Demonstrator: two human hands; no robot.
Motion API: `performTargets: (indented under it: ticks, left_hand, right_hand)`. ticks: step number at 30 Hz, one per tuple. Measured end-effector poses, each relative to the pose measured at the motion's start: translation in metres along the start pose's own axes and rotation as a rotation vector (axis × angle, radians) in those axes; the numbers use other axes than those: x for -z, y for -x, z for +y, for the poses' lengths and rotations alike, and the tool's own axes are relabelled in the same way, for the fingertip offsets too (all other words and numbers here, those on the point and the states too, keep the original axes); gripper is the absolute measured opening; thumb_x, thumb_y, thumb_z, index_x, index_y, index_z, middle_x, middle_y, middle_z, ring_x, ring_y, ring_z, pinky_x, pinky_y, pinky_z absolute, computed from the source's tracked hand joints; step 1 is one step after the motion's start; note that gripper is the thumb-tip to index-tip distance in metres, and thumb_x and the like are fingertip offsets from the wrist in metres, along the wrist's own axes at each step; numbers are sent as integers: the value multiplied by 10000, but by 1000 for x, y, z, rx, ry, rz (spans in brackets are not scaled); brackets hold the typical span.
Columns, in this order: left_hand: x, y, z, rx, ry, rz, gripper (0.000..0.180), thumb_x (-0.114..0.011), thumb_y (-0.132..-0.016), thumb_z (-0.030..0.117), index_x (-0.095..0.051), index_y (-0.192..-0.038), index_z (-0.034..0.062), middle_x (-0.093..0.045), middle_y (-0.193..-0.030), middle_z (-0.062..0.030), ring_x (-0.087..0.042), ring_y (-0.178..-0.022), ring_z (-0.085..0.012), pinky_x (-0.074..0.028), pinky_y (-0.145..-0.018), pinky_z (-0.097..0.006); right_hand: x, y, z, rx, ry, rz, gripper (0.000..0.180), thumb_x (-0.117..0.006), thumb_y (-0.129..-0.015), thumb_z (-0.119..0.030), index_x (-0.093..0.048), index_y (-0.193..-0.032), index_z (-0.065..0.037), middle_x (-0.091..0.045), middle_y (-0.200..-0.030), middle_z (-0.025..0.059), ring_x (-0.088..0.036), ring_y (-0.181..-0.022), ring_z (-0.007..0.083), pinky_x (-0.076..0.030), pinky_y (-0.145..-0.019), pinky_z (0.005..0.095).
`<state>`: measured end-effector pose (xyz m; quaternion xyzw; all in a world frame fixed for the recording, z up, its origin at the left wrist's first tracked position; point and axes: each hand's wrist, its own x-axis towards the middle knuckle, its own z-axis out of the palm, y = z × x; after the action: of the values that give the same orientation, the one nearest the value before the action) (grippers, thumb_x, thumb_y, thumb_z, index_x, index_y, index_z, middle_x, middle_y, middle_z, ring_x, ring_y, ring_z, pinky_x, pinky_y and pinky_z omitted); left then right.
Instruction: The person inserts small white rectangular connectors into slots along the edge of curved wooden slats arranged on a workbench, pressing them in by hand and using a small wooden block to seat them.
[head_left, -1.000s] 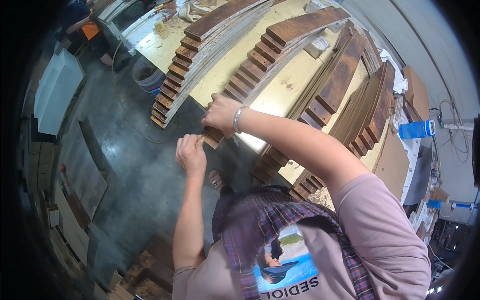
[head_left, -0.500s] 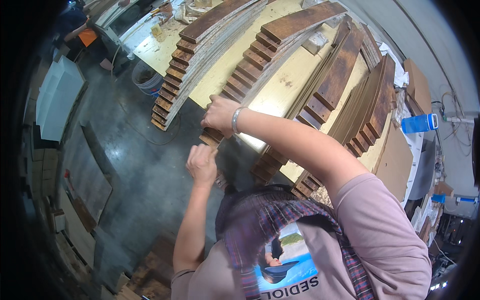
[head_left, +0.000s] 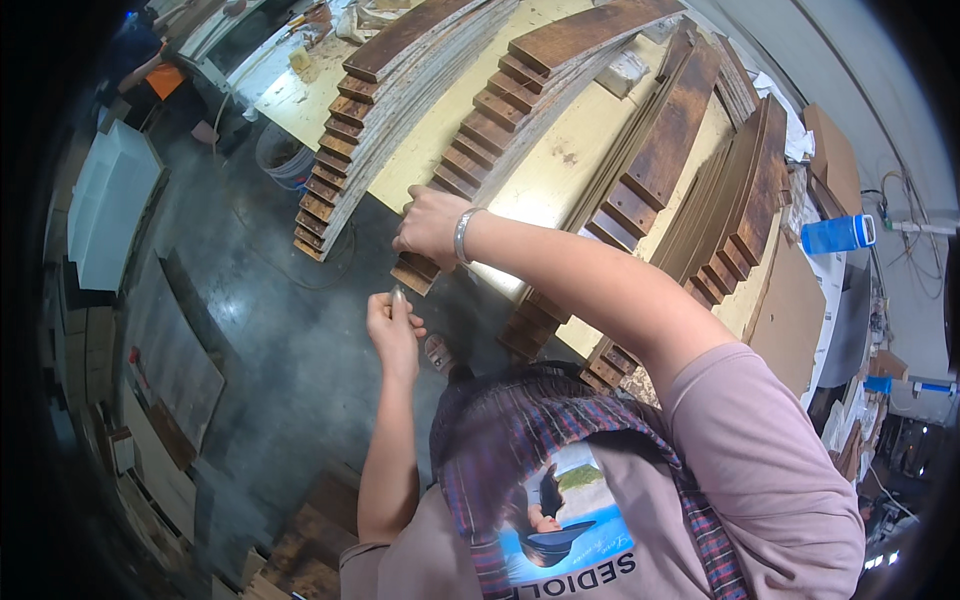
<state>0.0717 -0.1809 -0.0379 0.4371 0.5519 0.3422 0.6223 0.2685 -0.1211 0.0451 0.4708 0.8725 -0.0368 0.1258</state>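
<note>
My right hand is clamped on the near end of a stack of dark wood slats that's fanned across the pale yellow workbench. Left hand is just below it, pinching some small thing I can't make out. Grey concrete floor, with a bucket by the bench.

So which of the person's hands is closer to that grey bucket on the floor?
Left. The left hand is over the floor, down and right of the grey bucket; the right hand rests farther right on the stepped stack of dark planks.
</note>
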Motion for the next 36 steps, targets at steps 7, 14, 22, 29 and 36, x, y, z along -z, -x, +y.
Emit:
performTargets:
  ticks: [7,14,22,29,36]
  left_hand:
    - [-10,-17,11,201,161,-133,265,-783,-906,150,-522,-902,106,-522,-741,40,-429,-522,-39,-363,-443,-219]
    - [1,-19,5,150,189,-162,118,-718,-948,109,-608,-946,67,-585,-784,18,-489,-583,-56,-433,-525,-228]
    - [19,-18,-6,-471,-430,47,111,-631,-979,98,-703,-1063,84,-657,-852,-53,-619,-732,-169,-498,-655,-325]
    - [9,-3,38,-606,-855,55,70,-703,-890,114,-711,-952,83,-675,-923,-71,-648,-841,-307,-499,-737,-433]
    - [7,-17,28,-819,-885,92,64,-743,-827,102,-694,-866,87,-626,-827,-79,-629,-817,-302,-486,-699,-434]
  right_hand:
    - [6,5,-2,0,2,-8,379,-833,-570,-253,-728,-934,-240,-722,-815,-45,-699,-832,169,-424,-836,331]
    - [4,4,-2,-9,5,-40,401,-828,-581,-244,-725,-968,-234,-728,-852,-47,-697,-851,165,-416,-849,334]
    - [16,12,0,105,47,157,826,-922,-535,-406,-645,-1283,-192,-644,-1261,15,-556,-1268,199,-314,-1192,468]
    - [37,45,48,-71,162,84,942,-960,-432,-496,-632,-1267,-210,-641,-1194,-21,-539,-1235,188,-365,-1102,410]
    - [15,40,50,-63,165,289,279,-790,-689,-205,-730,-960,-228,-704,-880,-59,-653,-951,162,-438,-859,341]
